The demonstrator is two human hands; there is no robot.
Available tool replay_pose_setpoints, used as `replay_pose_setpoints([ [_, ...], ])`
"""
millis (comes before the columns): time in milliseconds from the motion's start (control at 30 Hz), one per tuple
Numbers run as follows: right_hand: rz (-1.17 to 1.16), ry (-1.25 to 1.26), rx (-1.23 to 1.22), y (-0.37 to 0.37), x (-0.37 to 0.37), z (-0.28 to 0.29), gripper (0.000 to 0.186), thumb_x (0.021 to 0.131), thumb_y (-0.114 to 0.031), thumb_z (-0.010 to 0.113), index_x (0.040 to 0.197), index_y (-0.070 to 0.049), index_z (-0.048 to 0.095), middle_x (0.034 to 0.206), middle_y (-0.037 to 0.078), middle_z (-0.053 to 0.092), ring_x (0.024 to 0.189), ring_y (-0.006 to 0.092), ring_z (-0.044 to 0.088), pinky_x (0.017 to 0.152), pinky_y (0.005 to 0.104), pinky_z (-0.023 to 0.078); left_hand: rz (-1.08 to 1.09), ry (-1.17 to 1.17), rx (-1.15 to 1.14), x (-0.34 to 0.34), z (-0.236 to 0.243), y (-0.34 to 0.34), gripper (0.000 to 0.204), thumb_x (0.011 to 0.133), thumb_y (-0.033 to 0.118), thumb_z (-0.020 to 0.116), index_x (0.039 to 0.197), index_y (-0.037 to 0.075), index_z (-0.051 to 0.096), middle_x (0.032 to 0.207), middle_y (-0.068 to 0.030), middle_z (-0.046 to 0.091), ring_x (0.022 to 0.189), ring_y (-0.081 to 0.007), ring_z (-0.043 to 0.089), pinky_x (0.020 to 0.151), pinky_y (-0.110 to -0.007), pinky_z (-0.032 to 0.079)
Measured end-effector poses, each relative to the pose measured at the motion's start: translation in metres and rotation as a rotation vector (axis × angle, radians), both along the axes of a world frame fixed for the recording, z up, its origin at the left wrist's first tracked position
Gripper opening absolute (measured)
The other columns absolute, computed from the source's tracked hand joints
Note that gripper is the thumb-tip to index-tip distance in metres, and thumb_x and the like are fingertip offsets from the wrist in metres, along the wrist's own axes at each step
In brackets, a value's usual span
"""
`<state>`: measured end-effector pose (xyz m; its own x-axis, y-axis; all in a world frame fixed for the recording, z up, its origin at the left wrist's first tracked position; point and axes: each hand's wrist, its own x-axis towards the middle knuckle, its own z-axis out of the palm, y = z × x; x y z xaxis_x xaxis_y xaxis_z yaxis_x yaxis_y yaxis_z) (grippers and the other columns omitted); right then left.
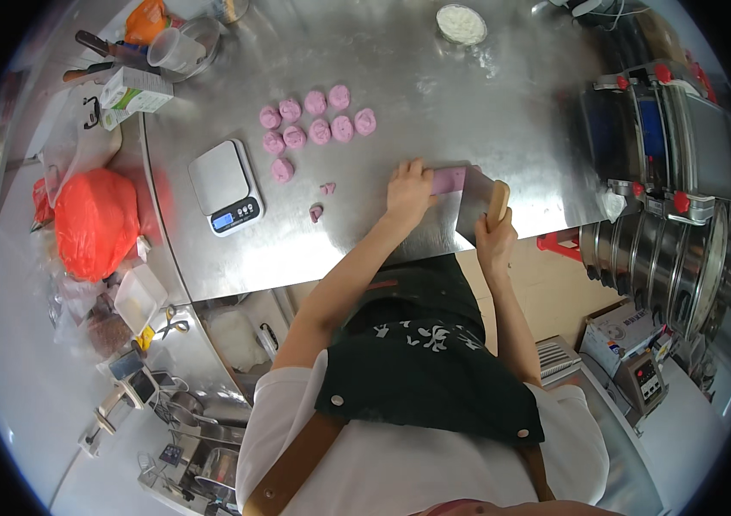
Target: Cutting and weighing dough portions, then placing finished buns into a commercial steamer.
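My left hand (408, 191) presses down on one end of a pink dough log (449, 180) lying on the steel table (434, 95). My right hand (494, 236) grips the wooden handle of a metal bench scraper (479, 199), whose blade stands against the log's right end. Several round pink dough pieces (318, 122) lie in rows further back on the left. Two small pink scraps (321, 199) sit between the pieces and my left hand.
A small digital scale (225, 186) stands left of the dough pieces. A bowl of white powder (461, 23) sits at the far edge. A red bag (95, 222), cartons and cups crowd the left side. Stacked steel steamers (675, 232) stand on the right.
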<state>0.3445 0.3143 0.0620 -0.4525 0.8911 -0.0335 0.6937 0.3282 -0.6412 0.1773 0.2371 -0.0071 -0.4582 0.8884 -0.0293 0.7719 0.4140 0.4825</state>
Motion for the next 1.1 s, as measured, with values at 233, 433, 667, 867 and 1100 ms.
replay_pose_setpoints([
  [233,-0.3,0.2,0.061,0.073,0.028,-0.056,0.03,0.08,-0.018,0.064,0.094,0.006,0.052,0.078,0.023,0.062,0.067,0.0371,0.063,0.061,0.0426,0.048,0.129,-0.106,0.079,0.001,-0.003,-0.045,0.092,0.06,0.035,0.083,0.132,-0.001,0.04,0.117,-0.0164,0.05,0.11,-0.0321,0.048,0.093,-0.041,0.043],
  [433,-0.435,0.024,-0.074,0.106,0.065,-0.121,0.046,0.08,-0.027,0.067,0.11,0.006,0.056,0.094,0.022,0.063,0.086,0.0304,0.063,0.077,0.0373,0.05,0.008,-0.103,0.155,0.016,-0.021,-0.062,0.084,0.061,0.036,0.082,0.128,0.0,0.045,0.111,-0.014,0.05,0.105,-0.0311,0.05,0.086,-0.039,0.048],
  [667,-0.306,-0.037,0.555,0.027,0.053,-0.101,0.028,0.086,-0.011,0.061,0.109,0.004,0.058,0.101,0.017,0.058,0.084,0.0299,0.059,0.073,0.0411,0.05,-0.104,-0.122,0.171,0.008,-0.025,-0.094,0.053,0.069,0.024,0.078,0.113,0.004,0.056,0.103,-0.0092,0.052,0.099,-0.0286,0.053,0.075,-0.04,0.051],
  [867,-0.248,0.106,0.022,-0.083,0.027,-0.081,0.023,0.09,-0.009,0.056,0.11,0.003,0.057,0.096,0.014,0.065,0.082,0.0226,0.064,0.069,0.0318,0.05,0.182,-0.363,0.323,-0.03,-0.017,-0.125,0.045,0.076,0.015,0.073,0.116,0.006,0.055,0.095,-0.0079,0.061,0.087,-0.0225,0.059,0.07,-0.033,0.051],
  [1100,-0.21,0.139,-0.243,-0.148,0.043,-0.089,0.019,0.092,-0.004,0.052,0.108,0.003,0.057,0.089,0.013,0.067,0.072,0.0186,0.065,0.067,0.0301,0.052,0.707,-0.899,0.64,-0.174,0.022,-0.24,0.04,0.088,0.006,0.062,0.126,0.006,0.05,0.104,-0.0066,0.059,0.089,-0.012,0.06,0.071,-0.026,0.051],
])
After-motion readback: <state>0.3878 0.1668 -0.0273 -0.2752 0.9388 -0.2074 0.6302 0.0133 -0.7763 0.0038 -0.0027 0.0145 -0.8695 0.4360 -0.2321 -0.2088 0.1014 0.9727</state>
